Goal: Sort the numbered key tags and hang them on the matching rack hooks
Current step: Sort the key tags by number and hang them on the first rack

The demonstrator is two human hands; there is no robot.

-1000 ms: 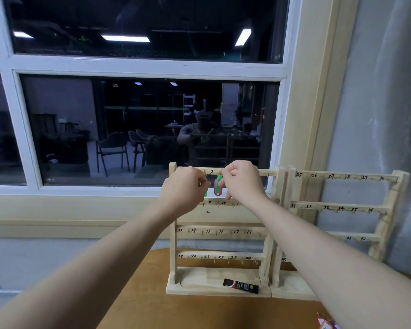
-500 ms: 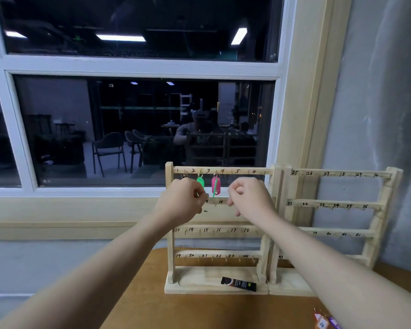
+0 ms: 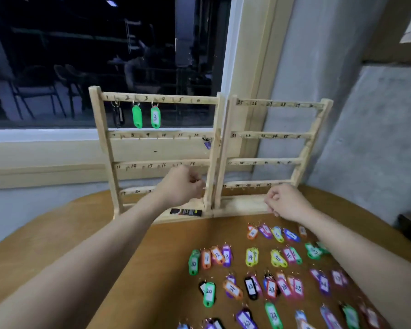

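Now tag 3 (image 3: 155, 117) hangs vertical, ring up, on rack (image 3: 157, 100); L hand (image 3: 184, 186), R hand (image 3: 286, 203) curled, grasp unclear.

Pale bare-wood racks (image 3: 214, 148), glossy plastic key tags (image 3: 252, 257) with perhaps metal rings, smooth wooden table (image 3: 152, 257).

**Lighting and image quality, head view**

I see even, dim indoor light, probably from overhead. The window (image 3: 105, 62) is dark, showing faint reflections. Motion blur smears the key tags (image 3: 259, 276); many numbers are unreadable. Wide-angle distortion bends the rack (image 3: 157, 100) uprights and the table (image 3: 57, 233) edge. Shadows are soft and weak.
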